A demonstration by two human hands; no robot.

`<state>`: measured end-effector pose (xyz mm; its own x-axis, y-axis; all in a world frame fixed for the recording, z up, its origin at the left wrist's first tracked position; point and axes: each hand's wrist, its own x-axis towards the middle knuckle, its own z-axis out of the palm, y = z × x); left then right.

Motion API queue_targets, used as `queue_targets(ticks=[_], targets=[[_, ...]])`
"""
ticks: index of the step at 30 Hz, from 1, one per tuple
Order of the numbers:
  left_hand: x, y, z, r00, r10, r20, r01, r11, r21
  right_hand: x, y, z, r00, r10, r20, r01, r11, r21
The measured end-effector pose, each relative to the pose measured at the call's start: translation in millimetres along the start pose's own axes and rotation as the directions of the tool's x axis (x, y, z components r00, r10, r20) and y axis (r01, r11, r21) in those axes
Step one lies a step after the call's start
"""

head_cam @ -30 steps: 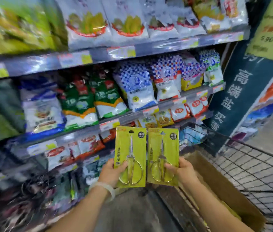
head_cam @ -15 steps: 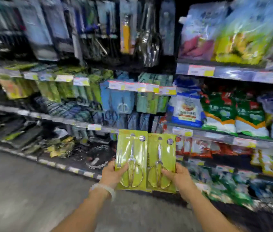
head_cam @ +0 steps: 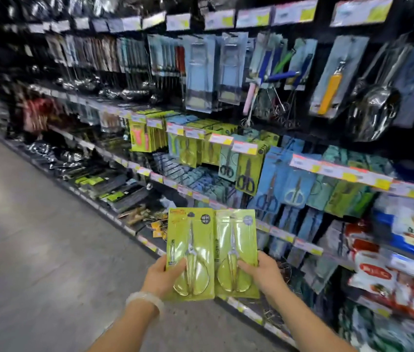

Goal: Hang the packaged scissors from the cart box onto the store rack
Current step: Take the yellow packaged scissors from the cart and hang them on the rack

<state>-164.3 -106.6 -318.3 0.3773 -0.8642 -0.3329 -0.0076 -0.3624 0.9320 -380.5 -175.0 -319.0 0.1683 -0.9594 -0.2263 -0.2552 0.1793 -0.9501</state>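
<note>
I hold two lime-green blister packs of scissors side by side, upright, in front of me. My left hand (head_cam: 161,278), with a white bracelet on the wrist, grips the left pack (head_cam: 190,240) at its lower left edge. My right hand (head_cam: 264,274) grips the right pack (head_cam: 236,240) at its lower right. Behind them stands the store rack (head_cam: 226,138) with hanging scissors; matching green packs (head_cam: 188,151) hang above and slightly left of my hands. The cart box is out of view.
Blue and teal scissor packs (head_cam: 294,189) hang to the right, with kitchen utensils (head_cam: 228,72) on hooks above. Food bags (head_cam: 383,270) fill the shelves at far right. The grey aisle floor (head_cam: 35,237) stretches along the left.
My view has swung left from the food shelves and the cart to the utensil rack. Both hands keep their packs, held the same way.
</note>
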Motion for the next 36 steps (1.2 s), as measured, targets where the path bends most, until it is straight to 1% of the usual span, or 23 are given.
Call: queue_targets(ticks=[7, 11, 14, 15, 18, 21, 23, 25, 27, 30, 32, 34, 36], targets=[[61, 30, -37, 1.0, 0.014, -0.027, -0.016, 0.997, -0.07, 77, -32, 48, 1.0, 0.001, -0.001, -0.001, 1.0, -0.003], [115, 40, -58, 0.999, 0.032, -0.016, -0.033, 0.998, -0.051, 132, -47, 77, 1.0, 0.019, -0.012, -0.019, 1.0, 0.018], [157, 65, -72, 1.0, 0.022, -0.005, -0.023, 0.998, -0.058, 180, -62, 95, 0.999, 0.018, -0.044, -0.018, 1.0, -0.005], [173, 74, -76, 0.999, 0.026, -0.021, -0.027, 0.998, -0.053, 196, -70, 99, 0.999, 0.021, -0.05, -0.021, 1.0, 0.0], [222, 100, -90, 0.995, 0.087, -0.045, -0.089, 0.995, -0.049, 237, -99, 109, 0.999, 0.008, -0.045, -0.006, 1.0, 0.03], [264, 106, -98, 0.993, 0.105, -0.049, -0.107, 0.994, -0.023, 269, -111, 117, 0.998, -0.01, -0.07, 0.011, 1.0, 0.009], [290, 103, -102, 0.994, 0.101, -0.03, -0.101, 0.995, 0.005, 287, -115, 124, 0.996, -0.035, -0.086, 0.035, 0.999, -0.008], [312, 105, -103, 0.998, 0.065, 0.011, -0.065, 0.998, 0.014, 301, -118, 130, 0.996, -0.022, -0.083, 0.021, 1.0, -0.008], [322, 114, -102, 0.997, 0.051, 0.05, -0.05, 0.999, -0.006, 316, -115, 136, 0.996, 0.014, -0.083, -0.018, 0.999, -0.043], [350, 126, -99, 0.996, 0.027, 0.087, -0.026, 0.999, -0.019, 340, -111, 145, 0.987, 0.075, -0.141, -0.089, 0.991, -0.098], [387, 130, -102, 0.989, 0.046, 0.137, -0.048, 0.999, 0.007, 361, -110, 152, 0.976, 0.107, -0.191, -0.126, 0.988, -0.089], [418, 127, -102, 0.986, 0.026, 0.162, -0.036, 0.998, 0.057, 373, -116, 155, 0.963, 0.142, -0.229, -0.154, 0.987, -0.038], [468, 118, -108, 0.974, 0.052, 0.219, -0.074, 0.993, 0.093, 405, -103, 159, 0.955, 0.136, -0.263, -0.149, 0.988, -0.029]])
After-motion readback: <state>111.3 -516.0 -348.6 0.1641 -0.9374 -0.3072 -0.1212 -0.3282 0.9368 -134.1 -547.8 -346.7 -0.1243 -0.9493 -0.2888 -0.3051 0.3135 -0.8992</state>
